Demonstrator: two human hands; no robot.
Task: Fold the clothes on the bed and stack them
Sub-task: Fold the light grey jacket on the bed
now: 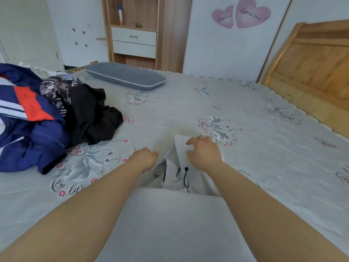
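Note:
A pale grey garment [170,220] with a black drawstring [186,177] lies flat on the bed [264,148] in front of me. My left hand [146,157] rests at its upper left edge, fingers curled downward; whether it grips the cloth is hidden. My right hand [204,152] hovers with loosely bent fingers over a folded-over flap at the garment's top right. A heap of unfolded clothes sits at the left: a navy, white and orange jacket [28,118], a black garment [90,118] and a patterned one [54,89].
A grey pillow [124,75] lies at the far side of the bed. A wooden headboard [311,63] stands at the right. Behind the bed are a white wardrobe with heart stickers [239,14] and a wooden shelf unit with drawers [134,37].

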